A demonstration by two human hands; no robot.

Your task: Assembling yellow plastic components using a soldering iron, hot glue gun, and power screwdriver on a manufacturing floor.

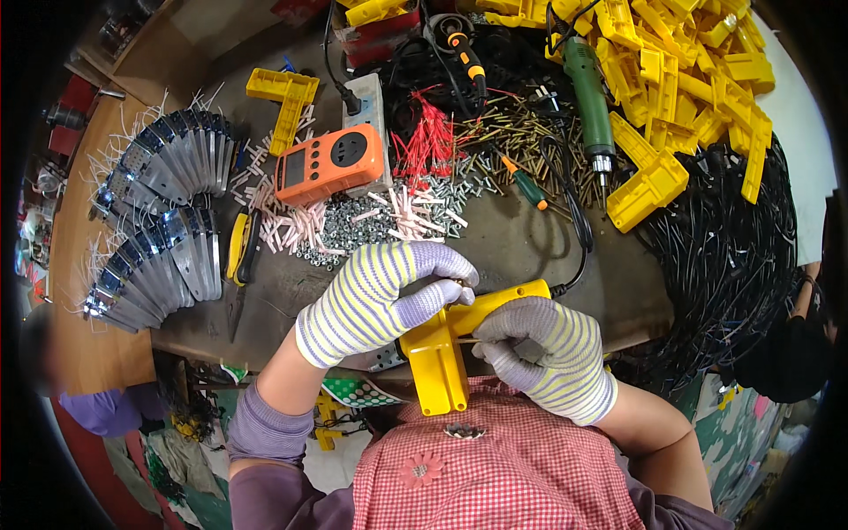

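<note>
A yellow plastic T-shaped casing (439, 375) with a black cord lies at the near edge of the bench, against my apron. My left hand (382, 296), in a striped glove, is above the casing's upper left part. Its thumb and index finger are pinched round a tiny dark piece too small to name. On the casing's right side is my right hand (549, 349), gloved too. Its thumb and fingers close on a thin brass-coloured screw (467, 340) pointing at the casing wall; whether the tip has entered cannot be seen.
Beyond my hands lie nuts (349, 225), pale sleeves (305, 221), brass screws (539, 132) and red wires (427, 137). An orange socket meter (329, 165), pliers (238, 256), small screwdriver (526, 187) and green electric screwdriver (587, 102) surround them. Metal plates (168, 256) stand left; yellow casings (654, 79) and cords (724, 256) lie right.
</note>
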